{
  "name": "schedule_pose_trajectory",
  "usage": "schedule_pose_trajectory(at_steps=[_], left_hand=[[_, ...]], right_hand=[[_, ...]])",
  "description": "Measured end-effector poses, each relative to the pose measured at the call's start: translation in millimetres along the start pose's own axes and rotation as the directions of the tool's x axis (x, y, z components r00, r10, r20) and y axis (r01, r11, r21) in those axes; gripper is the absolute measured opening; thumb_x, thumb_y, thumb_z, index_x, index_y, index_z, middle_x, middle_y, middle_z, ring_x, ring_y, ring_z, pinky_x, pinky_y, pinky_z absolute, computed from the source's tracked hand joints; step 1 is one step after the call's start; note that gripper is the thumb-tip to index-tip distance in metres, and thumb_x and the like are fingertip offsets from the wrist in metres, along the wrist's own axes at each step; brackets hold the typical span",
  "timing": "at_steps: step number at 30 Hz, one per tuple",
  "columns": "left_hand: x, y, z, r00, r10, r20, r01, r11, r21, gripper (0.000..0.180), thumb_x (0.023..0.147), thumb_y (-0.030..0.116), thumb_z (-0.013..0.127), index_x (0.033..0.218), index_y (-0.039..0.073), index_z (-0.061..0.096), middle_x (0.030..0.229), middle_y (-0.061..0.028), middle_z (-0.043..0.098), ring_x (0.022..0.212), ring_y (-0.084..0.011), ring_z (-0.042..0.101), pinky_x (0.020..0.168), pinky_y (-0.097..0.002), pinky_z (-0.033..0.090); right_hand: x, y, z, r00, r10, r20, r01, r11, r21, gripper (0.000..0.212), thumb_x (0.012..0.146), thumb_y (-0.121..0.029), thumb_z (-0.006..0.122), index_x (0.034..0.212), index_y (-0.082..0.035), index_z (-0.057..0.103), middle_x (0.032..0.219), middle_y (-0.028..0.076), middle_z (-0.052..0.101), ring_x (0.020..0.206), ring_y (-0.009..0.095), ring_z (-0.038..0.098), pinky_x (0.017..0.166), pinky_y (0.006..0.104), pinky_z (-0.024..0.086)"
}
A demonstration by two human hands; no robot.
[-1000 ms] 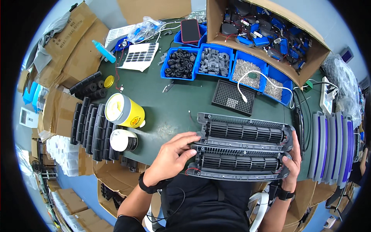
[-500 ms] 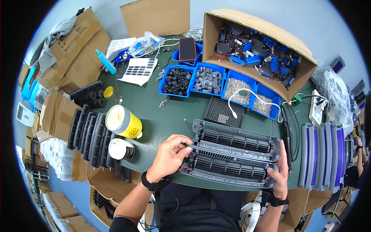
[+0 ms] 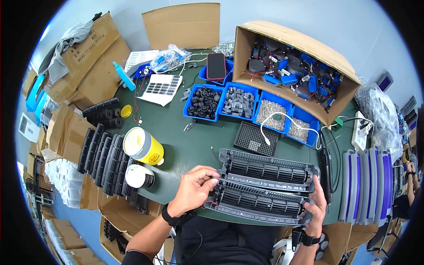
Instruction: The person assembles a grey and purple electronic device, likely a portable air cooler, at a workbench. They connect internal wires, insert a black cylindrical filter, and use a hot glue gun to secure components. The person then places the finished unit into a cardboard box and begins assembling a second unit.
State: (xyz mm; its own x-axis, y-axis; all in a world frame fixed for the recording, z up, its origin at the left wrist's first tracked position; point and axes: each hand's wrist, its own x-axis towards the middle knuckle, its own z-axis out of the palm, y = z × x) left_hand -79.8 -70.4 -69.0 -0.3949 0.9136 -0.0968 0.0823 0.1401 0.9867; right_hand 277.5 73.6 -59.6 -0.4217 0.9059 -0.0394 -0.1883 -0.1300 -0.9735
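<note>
Two long grey fan housings (image 3: 269,170) lie one behind the other at the table's front edge, each with a black ribbed blower roller inside. At the left end of the near housing (image 3: 260,204), my left hand (image 3: 194,189) is closed in a pinch; what lies between its fingertips is too small to make out. A thin red wire loops out below that hand. My right hand (image 3: 315,205) grips the right end of the near housing, thumb on top, with its fingers reaching up alongside the far housing's end.
Blue bins (image 3: 239,100) of black wheels, grey parts and screws stand behind a black grid tray (image 3: 256,138). A carton (image 3: 304,95) holds blue-wrapped parts. Black rollers (image 3: 101,159), a yellow-and-grey tub (image 3: 143,146) and a white jar (image 3: 138,176) are left; grey-purple panels (image 3: 366,185) stand right.
The whole scene sits slightly lower in the picture, as the view has tilted. Both hands stay at the near housing's ends, with only slight finger movement on the left.
</note>
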Motion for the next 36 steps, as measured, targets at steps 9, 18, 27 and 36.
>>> schedule_pose_trajectory(at_steps=[9, 18, 27, 36], left_hand=[[13.3, 44.3, -16.3, 0.990, -0.031, 0.134, -0.015, 0.943, 0.332, 0.026, 0.099, 0.002, 0.070, 0.124, -0.003, 0.069, 0.122, -0.0133, 0.070, 0.101, -0.0216, 0.075, 0.083, -0.0336, 0.062], [171.6, 100.2, -3.2, 0.889, 0.307, 0.340, -0.451, 0.456, 0.767, 0.039, 0.092, 0.006, 0.071, 0.130, -0.001, 0.066, 0.122, -0.0236, 0.070, 0.117, -0.0435, 0.066, 0.103, -0.0508, 0.053], [258.7, 54.1, 17.7, 0.817, 0.317, 0.481, -0.540, 0.130, 0.831, 0.035, 0.078, -0.008, 0.068, 0.110, 0.004, 0.071, 0.109, -0.0184, 0.067, 0.106, -0.0403, 0.069, 0.093, -0.0501, 0.057], [262.1, 48.8, 10.5, 0.779, 0.369, 0.507, -0.604, 0.224, 0.765, 0.020, 0.083, -0.002, 0.071, 0.103, 0.001, 0.068, 0.102, -0.0202, 0.072, 0.103, -0.0423, 0.069, 0.092, -0.0513, 0.055]], right_hand=[[9.8, 18.8, -6.7, 0.992, -0.096, -0.088, 0.080, 0.983, -0.167, 0.102, 0.064, -0.025, 0.061, 0.160, 0.003, 0.046, 0.123, 0.010, 0.068, 0.084, 0.011, 0.053, 0.078, 0.0221, 0.040], [9.9, 8.8, 7.3, 0.988, -0.109, -0.113, 0.100, 0.991, -0.083, 0.099, 0.065, -0.023, 0.062, 0.159, 0.005, 0.047, 0.126, 0.016, 0.071, 0.079, 0.012, 0.058, 0.073, 0.0232, 0.044], [7.3, 7.3, -7.1, 0.997, -0.045, -0.058, 0.033, 0.980, -0.197, 0.093, 0.068, -0.023, 0.064, 0.156, 0.004, 0.051, 0.128, 0.013, 0.069, 0.098, 0.015, 0.062, 0.092, 0.0250, 0.046], [8.2, 19.3, -13.0, 0.996, -0.073, -0.051, 0.066, 0.989, -0.129, 0.094, 0.067, -0.022, 0.064, 0.155, 0.005, 0.052, 0.140, 0.018, 0.064, 0.122, 0.024, 0.062, 0.113, 0.0301, 0.039]])
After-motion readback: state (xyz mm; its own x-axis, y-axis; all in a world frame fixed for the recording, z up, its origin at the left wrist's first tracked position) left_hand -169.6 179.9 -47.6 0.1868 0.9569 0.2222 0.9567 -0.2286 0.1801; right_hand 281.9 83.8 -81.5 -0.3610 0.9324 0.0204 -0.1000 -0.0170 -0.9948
